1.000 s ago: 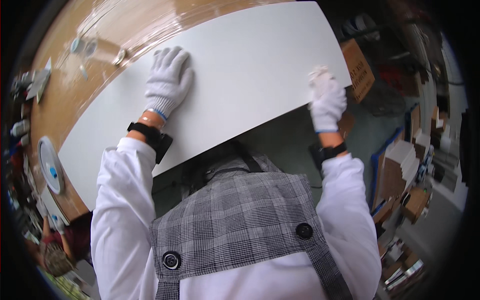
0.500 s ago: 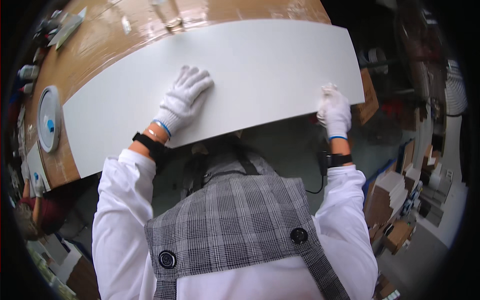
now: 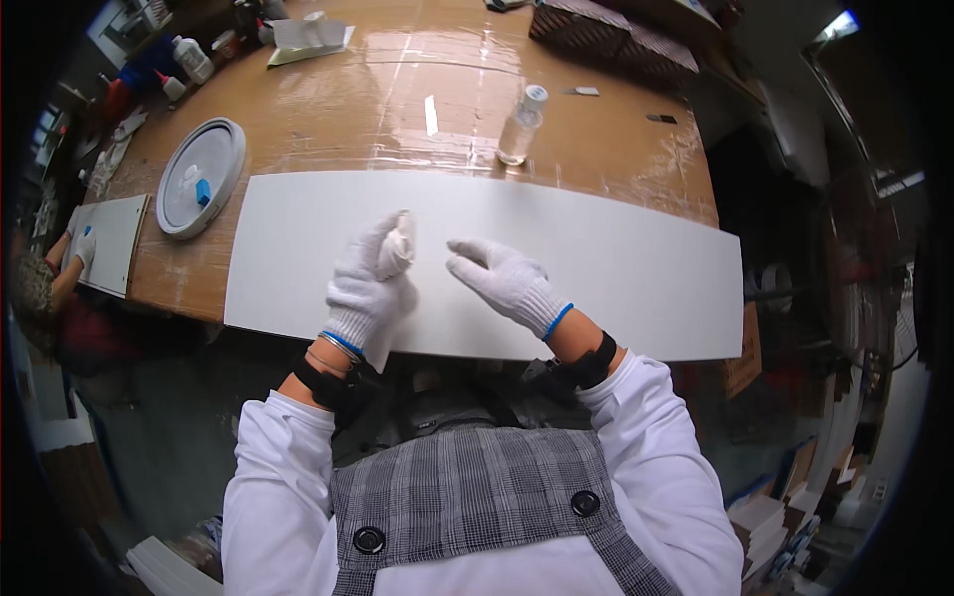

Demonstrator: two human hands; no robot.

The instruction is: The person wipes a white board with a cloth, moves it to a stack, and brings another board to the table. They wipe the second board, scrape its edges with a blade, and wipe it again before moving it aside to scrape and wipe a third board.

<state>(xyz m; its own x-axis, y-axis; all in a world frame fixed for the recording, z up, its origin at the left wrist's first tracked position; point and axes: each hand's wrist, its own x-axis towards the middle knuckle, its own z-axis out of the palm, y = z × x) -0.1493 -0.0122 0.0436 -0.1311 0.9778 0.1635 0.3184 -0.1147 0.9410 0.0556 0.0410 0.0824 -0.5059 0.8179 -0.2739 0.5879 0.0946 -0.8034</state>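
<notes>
A long white panel (image 3: pixel 616 268) lies on the table along its near edge. Above its middle, my gloved left hand (image 3: pixel 360 288) is closed round a crumpled white cloth (image 3: pixel 397 250). Part of the cloth seems to hang below that hand. My gloved right hand (image 3: pixel 509 286) is just to the right, its fingers stretched out toward the left hand and nothing visible in them. A gap separates the two hands. Beyond the panel stands a clear bottle (image 3: pixel 519 129) with a white cap, upright.
A round grey lid (image 3: pixel 238 159) holding a blue block (image 3: pixel 203 192) rests on the brown table (image 3: pixel 328 119) at left. A co-worker's gloved hand (image 3: pixel 86 248) works on another white panel (image 3: pixel 121 238). White bottles (image 3: pixel 193 60) and a dark patterned box (image 3: pixel 611 40) stand farther back.
My left hand has lifted from lying flat on the panel and now grips the cloth. My right hand has moved left from the panel's right end and opened. The view has tilted up.
</notes>
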